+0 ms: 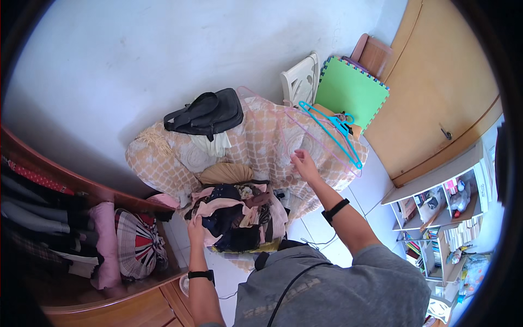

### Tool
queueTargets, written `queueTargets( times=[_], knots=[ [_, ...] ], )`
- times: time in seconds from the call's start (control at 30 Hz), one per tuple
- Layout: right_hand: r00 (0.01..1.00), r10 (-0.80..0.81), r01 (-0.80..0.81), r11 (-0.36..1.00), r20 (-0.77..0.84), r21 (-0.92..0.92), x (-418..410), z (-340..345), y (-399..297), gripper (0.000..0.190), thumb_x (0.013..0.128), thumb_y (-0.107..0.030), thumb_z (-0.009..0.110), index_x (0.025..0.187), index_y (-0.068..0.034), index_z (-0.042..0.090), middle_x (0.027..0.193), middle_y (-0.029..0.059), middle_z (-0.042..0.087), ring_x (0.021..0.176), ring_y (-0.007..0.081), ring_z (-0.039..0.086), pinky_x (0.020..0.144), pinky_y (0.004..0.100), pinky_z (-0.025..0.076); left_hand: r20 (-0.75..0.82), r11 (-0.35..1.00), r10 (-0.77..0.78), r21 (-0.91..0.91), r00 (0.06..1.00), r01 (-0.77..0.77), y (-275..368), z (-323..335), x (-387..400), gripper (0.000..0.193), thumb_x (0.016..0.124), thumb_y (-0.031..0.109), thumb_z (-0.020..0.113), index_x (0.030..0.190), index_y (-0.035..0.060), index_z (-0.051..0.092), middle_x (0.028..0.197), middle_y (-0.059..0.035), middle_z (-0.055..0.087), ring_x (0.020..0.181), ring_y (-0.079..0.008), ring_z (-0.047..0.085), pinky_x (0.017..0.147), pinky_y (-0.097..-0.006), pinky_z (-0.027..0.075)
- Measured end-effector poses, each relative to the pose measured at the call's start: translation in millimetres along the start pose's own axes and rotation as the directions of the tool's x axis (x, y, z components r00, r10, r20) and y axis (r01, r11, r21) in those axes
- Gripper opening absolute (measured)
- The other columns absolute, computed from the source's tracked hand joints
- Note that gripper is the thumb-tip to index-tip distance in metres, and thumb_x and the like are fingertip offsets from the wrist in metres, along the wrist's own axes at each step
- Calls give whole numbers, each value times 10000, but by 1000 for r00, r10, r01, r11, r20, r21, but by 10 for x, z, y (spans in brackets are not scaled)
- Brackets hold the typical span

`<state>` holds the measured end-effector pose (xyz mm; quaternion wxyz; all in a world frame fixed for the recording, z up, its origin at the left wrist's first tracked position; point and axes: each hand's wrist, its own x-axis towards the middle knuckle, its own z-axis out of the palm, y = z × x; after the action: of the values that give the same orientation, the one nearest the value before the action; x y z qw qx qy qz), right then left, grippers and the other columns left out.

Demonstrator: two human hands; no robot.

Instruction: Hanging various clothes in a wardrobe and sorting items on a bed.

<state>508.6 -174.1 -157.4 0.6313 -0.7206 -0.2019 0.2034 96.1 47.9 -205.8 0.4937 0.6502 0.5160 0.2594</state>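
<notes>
My left hand (pixel 196 229) pinches the edge of a pale pink garment (pixel 222 206), which lies partly over a heap of mixed clothes (pixel 233 235). Farther out to the right, my right hand (pixel 304 164) is raised over the cloth-covered sofa with its fingers partly curled. A blurred pink hanger (pixel 282 135) shows faintly just beyond its fingertips; whether they touch it cannot be told. A blue plastic hanger (pixel 333 131) lies on the sofa's right side, together with another pink hanger (pixel 322 141).
The patterned sofa cover (pixel 261 151) holds a black bag (pixel 212 112) and a round tan cushion (pixel 224 173). An open wooden wardrobe (pixel 135 294) with clothes stands left. Green foam mats (pixel 351 94) and a white chair (pixel 302 79) stand behind. Shelves (pixel 433 192) and a door (pixel 441 90) are right.
</notes>
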Motion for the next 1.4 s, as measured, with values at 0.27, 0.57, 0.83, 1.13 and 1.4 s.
queueTargets(
  times=[0.27, 0.57, 0.83, 1.13, 1.4],
  knots=[
    [977, 190, -200, 973, 93, 112, 755, 441, -48, 475, 994, -385, 621, 1243, 13, 553, 945, 106, 668, 803, 182, 658, 668, 349, 584, 50, 998, 25, -52, 998, -22, 316, 43, -166, 369, 996, 276, 574, 1163, -35, 683, 1071, -159, 711, 1003, -239, 651, 916, -338, 474],
    [876, -433, 327, 857, -213, -398, 483, 430, -471, 302, 1027, -282, 559, 985, 6, 639, 834, 153, 661, 784, 214, 635, 728, 358, 496, -5, 987, -1, -159, 1000, 1, 114, -44, -149, 366, 997, 273, 574, 1170, -34, 670, 1063, -168, 707, 992, -245, 652, 902, -337, 479],
    [934, -354, 354, 909, 43, -218, -334, -628, -1172, 184, 973, -183, 680, 1010, -4, 704, 855, 18, 670, 758, 81, 580, 690, 246, 458, -60, 990, 141, -20, 988, -142, 226, -125, 64, 349, 989, 271, 561, 1106, -47, 649, 983, -205, 702, 945, -297, 673, 862, -365, 491],
    [755, -81, 406, 838, 651, -366, -582, -204, -1365, 165, 911, -174, 745, 977, -23, 741, 780, 86, 684, 695, 130, 598, 641, 283, 479, -131, 944, 157, 311, 979, -110, 657, -220, 448, 361, 956, 342, 540, 1128, 48, 661, 1050, -241, 689, 1021, -448, 640, 871, -479, 492],
    [565, -316, 723, 634, 762, -274, -552, 682, -1236, 241, 902, -313, 722, 935, -77, 753, 848, 113, 715, 777, 309, 675, 679, 382, 521, 15, 894, 254, 378, 967, -240, 1014, -98, 11, 321, 948, 321, 552, 1129, 109, 711, 1033, -186, 701, 996, -387, 640, 901, -472, 465]
  ],
)
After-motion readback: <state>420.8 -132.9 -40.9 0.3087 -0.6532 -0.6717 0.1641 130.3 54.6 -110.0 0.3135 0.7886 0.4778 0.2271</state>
